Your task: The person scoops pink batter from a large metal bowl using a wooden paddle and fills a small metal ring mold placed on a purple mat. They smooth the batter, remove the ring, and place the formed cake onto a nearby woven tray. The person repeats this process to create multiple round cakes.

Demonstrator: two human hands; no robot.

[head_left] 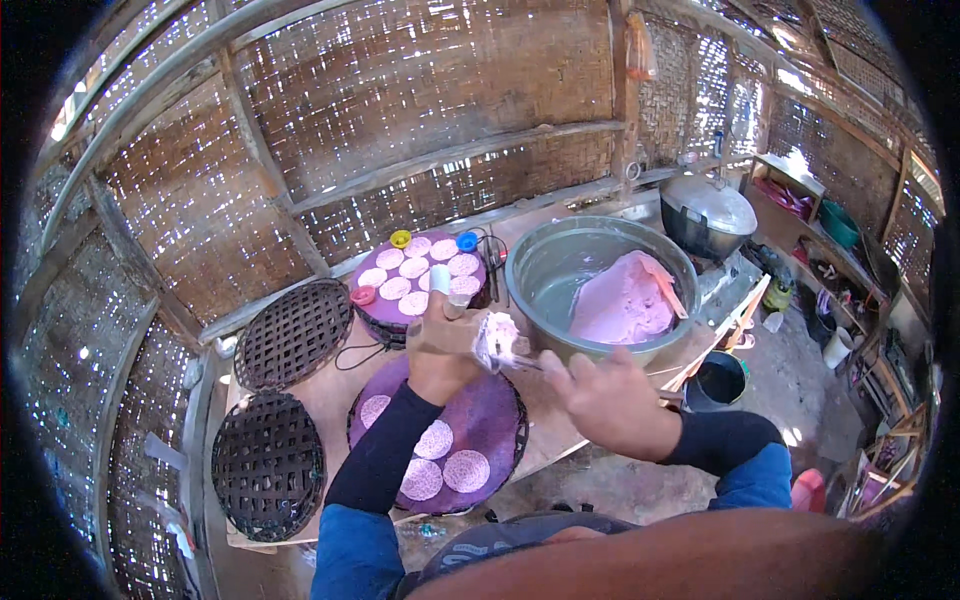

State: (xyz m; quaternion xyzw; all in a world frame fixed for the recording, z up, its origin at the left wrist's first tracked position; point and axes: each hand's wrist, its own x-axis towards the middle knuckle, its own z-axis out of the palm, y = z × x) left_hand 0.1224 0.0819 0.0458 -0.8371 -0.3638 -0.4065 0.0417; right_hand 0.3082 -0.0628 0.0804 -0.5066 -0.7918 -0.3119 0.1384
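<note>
My left hand [440,345] is wrapped round a white tube-shaped press [440,280] held over the near purple tray. A lump of pale pink dough [499,330] bulges from the press's end facing right. My right hand [620,405] is closed on a thin flat tool [527,362], whose tip meets the dough at that end; its exact kind is blurred. Below my left wrist, the near round purple tray [500,410] bears several lacy pink discs [466,471]. Beyond my hands, a large grey-green basin [545,265] contains a big mass of pink dough [625,300].
A second purple tray [362,272] at the back carries more discs and small yellow, red and blue cups. Dark woven trays [293,333] lie at the table's left. A lidded pot [708,212] stands behind the basin, with a black bucket [718,378] at right. Woven walls enclose the table.
</note>
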